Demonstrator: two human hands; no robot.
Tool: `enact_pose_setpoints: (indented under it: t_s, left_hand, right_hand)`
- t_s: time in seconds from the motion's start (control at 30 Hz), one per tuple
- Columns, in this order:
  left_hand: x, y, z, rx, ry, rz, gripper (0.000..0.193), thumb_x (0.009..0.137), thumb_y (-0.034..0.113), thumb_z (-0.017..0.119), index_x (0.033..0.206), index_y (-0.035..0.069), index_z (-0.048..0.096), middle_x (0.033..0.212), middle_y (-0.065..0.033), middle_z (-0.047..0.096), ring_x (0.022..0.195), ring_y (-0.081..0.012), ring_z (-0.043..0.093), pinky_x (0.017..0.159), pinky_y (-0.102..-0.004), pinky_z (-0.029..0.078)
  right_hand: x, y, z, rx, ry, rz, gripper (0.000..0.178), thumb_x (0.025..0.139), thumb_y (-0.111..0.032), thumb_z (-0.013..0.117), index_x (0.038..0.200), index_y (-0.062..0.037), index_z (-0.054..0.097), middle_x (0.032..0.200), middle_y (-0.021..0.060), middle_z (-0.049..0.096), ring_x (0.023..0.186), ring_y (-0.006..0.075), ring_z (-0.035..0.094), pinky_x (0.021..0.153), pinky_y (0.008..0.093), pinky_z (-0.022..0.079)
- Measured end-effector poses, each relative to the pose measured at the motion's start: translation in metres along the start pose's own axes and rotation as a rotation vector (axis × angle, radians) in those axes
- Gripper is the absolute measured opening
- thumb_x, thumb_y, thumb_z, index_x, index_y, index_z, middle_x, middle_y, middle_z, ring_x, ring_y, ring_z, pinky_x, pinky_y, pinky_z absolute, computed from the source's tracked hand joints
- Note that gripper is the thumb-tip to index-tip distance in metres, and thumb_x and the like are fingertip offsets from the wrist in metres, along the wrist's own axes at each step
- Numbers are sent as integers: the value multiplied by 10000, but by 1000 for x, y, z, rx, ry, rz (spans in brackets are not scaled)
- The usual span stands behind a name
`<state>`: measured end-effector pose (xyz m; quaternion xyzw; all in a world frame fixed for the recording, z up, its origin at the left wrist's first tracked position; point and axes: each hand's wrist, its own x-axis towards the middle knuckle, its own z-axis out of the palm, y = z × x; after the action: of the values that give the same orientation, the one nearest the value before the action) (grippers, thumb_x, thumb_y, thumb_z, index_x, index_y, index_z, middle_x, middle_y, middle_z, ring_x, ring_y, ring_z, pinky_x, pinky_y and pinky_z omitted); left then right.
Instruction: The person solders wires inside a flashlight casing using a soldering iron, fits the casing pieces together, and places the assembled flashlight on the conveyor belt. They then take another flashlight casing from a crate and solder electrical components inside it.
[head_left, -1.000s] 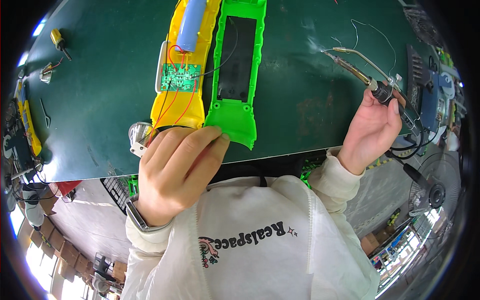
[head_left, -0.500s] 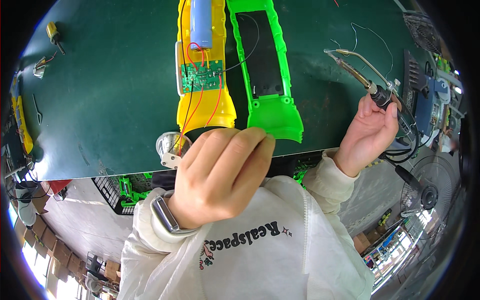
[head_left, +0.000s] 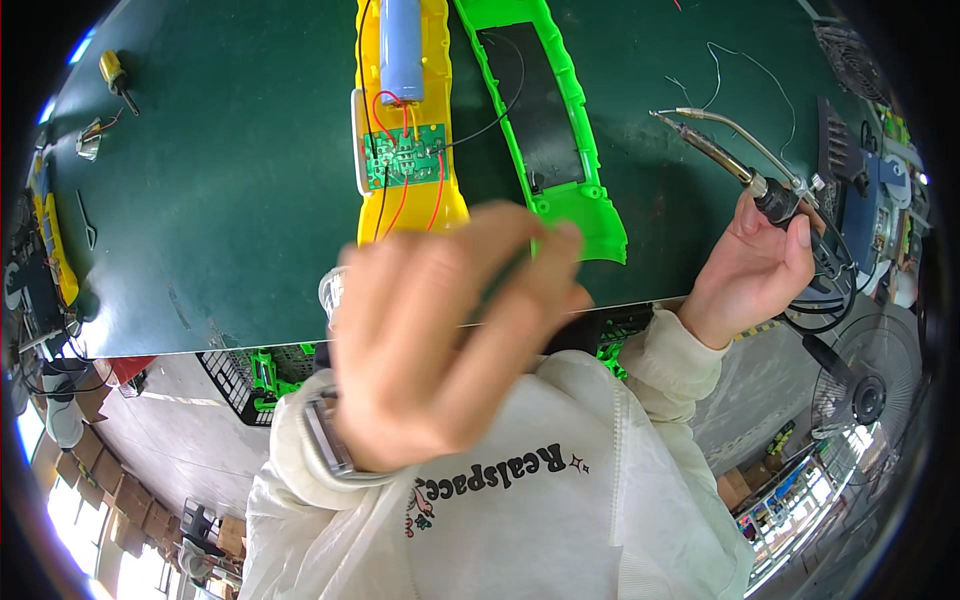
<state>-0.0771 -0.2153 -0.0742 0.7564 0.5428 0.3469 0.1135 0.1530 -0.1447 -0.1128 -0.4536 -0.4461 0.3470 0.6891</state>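
My left hand point(head_left: 430, 330), with a watch point(head_left: 330, 435) on its wrist, hangs blurred over the table's front edge, near the lower ends of two shell halves. Its fingers are smeared, so whether they hold anything does not show. The yellow shell half point(head_left: 440, 205) holds a blue cylindrical battery point(head_left: 402, 50) and a green circuit board point(head_left: 385, 160) with red and black wires. Beside it, slightly tilted, lies the green shell half point(head_left: 590, 215) with a black panel. My right hand point(head_left: 755, 260) grips a soldering iron point(head_left: 725, 155), fitted with a curved metal tube, its tip pointing up and left.
A lamp reflector point(head_left: 330, 288) is mostly hidden behind my left hand. On the left lie a screwdriver point(head_left: 113, 72), a small bulb part point(head_left: 90, 140) and a metal hook point(head_left: 87, 220). Thin wire point(head_left: 745, 62) curls beyond the iron. Below the edge is a black basket point(head_left: 225, 385) of green parts.
My left hand has moved up and right and is now blurred. The green shell half has turned and its lower end shifted right. The right hand still holds the iron.
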Motion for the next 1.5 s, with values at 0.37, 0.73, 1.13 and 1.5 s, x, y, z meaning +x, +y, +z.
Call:
enact_pose_setpoints:
  t_s: [0.37,0.73,1.13,1.5]
  left_hand:
    - [20,-49,-30,248,-140,279,304,585,127,725,878,46,745,1036,-46,719,848,-217,602,720,-321,487]
    - [50,-73,-30,-31,-258,543,261,644,152,743,879,38,723,959,-67,730,747,-203,640,639,-316,476]
    - [89,-71,-8,-140,-473,354,115,772,48,749,850,35,666,778,-41,612,785,-210,621,697,-317,502]
    - [167,-59,-32,139,-1277,631,210,783,122,764,947,44,659,1074,-129,649,1065,-255,632,894,-390,557]
  right_hand:
    - [-4,1,-7,101,-7,32,342,832,-235,611,1042,30,560,821,127,591,581,150,481,563,266,406]
    - [9,-5,-5,10,-244,-87,363,777,-234,649,992,27,517,833,135,534,715,210,505,605,291,437]
    - [6,1,1,28,-469,-220,366,752,-271,667,973,-45,482,775,86,442,611,169,374,553,323,302]
    - [5,2,-1,28,-651,-215,370,712,-273,715,969,-104,510,809,50,436,660,165,373,590,322,277]
